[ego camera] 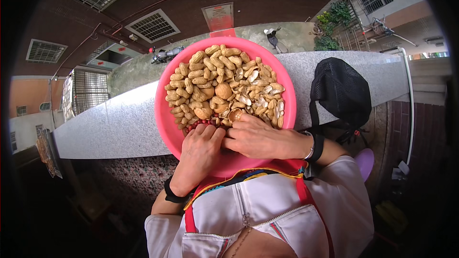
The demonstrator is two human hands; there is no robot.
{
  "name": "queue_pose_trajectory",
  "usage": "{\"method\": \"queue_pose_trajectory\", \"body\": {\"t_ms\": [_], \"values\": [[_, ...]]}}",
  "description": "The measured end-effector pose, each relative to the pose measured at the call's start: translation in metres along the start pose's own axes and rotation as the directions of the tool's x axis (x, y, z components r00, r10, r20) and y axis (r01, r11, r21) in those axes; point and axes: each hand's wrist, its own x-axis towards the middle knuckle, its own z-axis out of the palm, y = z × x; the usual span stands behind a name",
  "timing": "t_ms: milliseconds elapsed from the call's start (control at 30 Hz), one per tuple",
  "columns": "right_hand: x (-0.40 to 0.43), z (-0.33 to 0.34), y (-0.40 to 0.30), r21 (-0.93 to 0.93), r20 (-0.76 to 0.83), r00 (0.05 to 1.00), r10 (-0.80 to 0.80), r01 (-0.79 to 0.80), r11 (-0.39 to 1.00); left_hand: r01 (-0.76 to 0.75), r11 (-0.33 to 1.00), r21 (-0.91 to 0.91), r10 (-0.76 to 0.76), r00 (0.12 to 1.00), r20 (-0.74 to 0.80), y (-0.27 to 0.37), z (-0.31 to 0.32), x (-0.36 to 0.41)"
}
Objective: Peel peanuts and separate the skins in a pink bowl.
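Observation:
A pink plastic basin (pixel 163 114) in front of me is full of nuts. Whole peanuts in their shells (pixel 211 66) are heaped at its far left and middle, while split, empty peanut shells (pixel 267 102) lie along the right. Several walnuts (pixel 223 90) rest among the peanuts. Red-skinned peanut kernels (pixel 198 124) show just beyond my left hand (pixel 202 147). My right hand (pixel 263 136) reaches in from the right, its knuckles beside a hollow piece of walnut shell (pixel 235 115). Both hands meet over the near side of the basin; their fingertips, and anything between them, are hidden.
Beneath the basin runs a speckled stone ledge (pixel 114 125). A black mesh bag (pixel 340 93) with straps lies on it at the right, hanging over the near edge. Beyond and below are a concrete yard with a parked motorcycle (pixel 166 55) and a scooter (pixel 276 41).

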Motion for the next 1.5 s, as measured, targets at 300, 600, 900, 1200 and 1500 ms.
{"method": "queue_pose_trajectory", "body": {"t_ms": [300,600,900,1200,1500], "values": [[-0.003,-0.002,-0.001,-0.028,0.084,0.996,-0.024,0.026,0.999,0.021,0.992,-0.124,-0.004,0.991,0.131,-0.004,0.004,-0.003],[-0.005,-0.004,0.000,0.004,0.099,0.995,-0.021,0.021,1.000,0.059,0.971,-0.233,-0.011,0.980,0.200,-0.005,0.001,0.000],[-0.007,-0.003,0.002,-0.004,0.024,0.998,-0.061,0.062,0.998,-0.020,0.969,-0.246,0.089,0.958,0.272,-0.006,-0.005,0.001],[-0.005,0.005,0.001,-0.072,-0.023,0.999,-0.041,0.039,0.997,0.016,0.976,-0.216,0.032,0.976,0.215,-0.006,0.000,-0.001],[0.002,0.001,-0.002,-0.007,-0.013,0.996,0.088,-0.088,0.996,0.198,0.891,-0.408,-0.208,0.978,0.020,-0.003,-0.006,0.000]]}}
